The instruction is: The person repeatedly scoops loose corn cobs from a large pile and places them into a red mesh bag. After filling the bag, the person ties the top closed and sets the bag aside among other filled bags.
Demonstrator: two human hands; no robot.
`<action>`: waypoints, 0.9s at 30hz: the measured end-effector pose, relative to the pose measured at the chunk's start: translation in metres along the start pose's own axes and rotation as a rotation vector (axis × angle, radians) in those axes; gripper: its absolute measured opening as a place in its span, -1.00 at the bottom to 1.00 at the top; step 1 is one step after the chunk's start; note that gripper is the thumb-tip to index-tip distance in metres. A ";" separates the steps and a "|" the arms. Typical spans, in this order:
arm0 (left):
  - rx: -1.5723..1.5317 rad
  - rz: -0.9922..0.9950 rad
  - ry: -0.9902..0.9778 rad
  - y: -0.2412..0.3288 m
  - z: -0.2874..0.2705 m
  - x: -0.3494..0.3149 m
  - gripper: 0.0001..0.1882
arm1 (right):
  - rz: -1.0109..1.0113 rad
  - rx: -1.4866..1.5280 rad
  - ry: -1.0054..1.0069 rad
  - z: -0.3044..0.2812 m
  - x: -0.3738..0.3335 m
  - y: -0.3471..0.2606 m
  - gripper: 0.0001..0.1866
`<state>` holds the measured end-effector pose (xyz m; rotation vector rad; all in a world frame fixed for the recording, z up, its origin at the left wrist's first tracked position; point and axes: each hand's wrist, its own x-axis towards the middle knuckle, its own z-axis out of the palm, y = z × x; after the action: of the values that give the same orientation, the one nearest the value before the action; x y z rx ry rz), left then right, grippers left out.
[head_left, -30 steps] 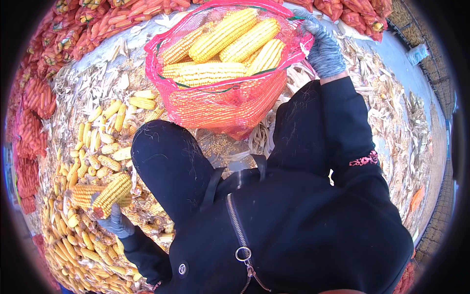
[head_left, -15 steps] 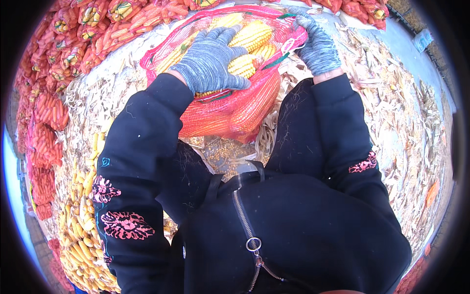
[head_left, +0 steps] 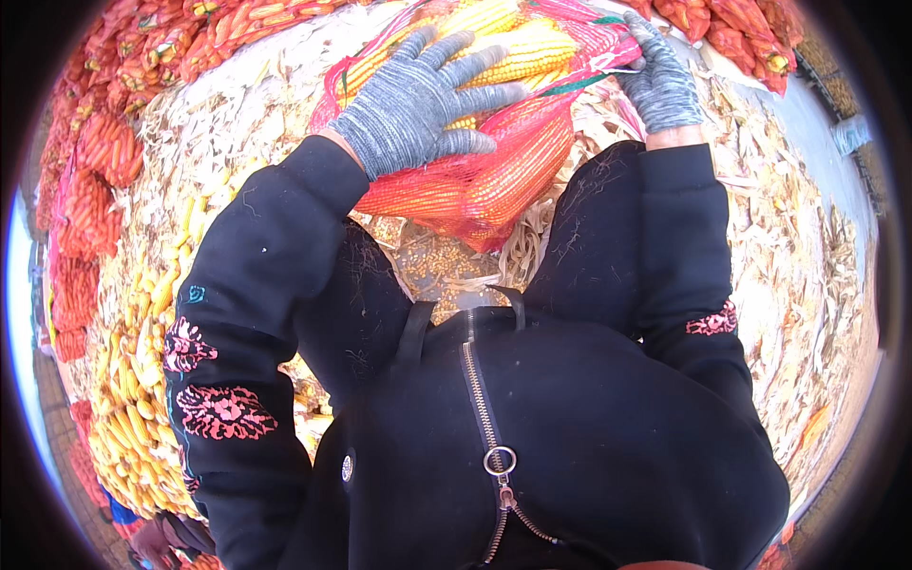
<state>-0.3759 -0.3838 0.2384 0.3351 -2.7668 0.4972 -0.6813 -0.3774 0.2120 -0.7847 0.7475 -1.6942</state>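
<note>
A red mesh bag [head_left: 518,180] full of yellow corn cobs [head_left: 537,55] lies in front of me between my knees, its mouth gaping toward the top. My left hand [head_left: 418,106], in a grey knit glove, rests on the bag's near rim and the cobs with its fingers spread flat. Wearing a matching glove, my right hand [head_left: 660,87] has its fingers closed on the bag's pink rim at the right. A green drawstring shows along the rim beside that hand.
Filled red mesh bags [head_left: 109,147] are piled at the far left, with more bags [head_left: 746,33] at the far right. Loose corn cobs [head_left: 133,418] lie in a heap at my left. Dry husks [head_left: 779,237] cover the ground to the right, and scattered kernels [head_left: 432,261] lie between my knees.
My left hand's fingers have spread wider over the cobs. The bag and my right hand now appear farther right and higher. A dark shape has come into view at the lower left.
</note>
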 end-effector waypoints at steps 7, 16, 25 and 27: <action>-0.089 -0.611 -0.014 0.027 -0.032 -0.064 -0.30 | -0.652 -1.308 0.004 0.024 -0.027 -0.006 -0.56; -0.113 -0.538 -0.042 0.027 -0.012 -0.078 -0.49 | -0.840 -2.031 -0.664 0.108 -0.085 0.009 -0.57; -0.574 -0.367 -0.075 0.033 -0.018 -0.030 -0.56 | -0.638 -1.041 -0.778 0.091 -0.096 -0.008 -0.74; -0.542 -0.515 -0.202 0.032 -0.015 -0.033 -0.50 | -0.702 -1.131 -0.814 0.098 -0.090 -0.003 -0.73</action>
<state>-0.3506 -0.3433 0.2313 0.9536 -2.7014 -0.4227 -0.5859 -0.2989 0.2602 -2.5606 0.8413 -1.1641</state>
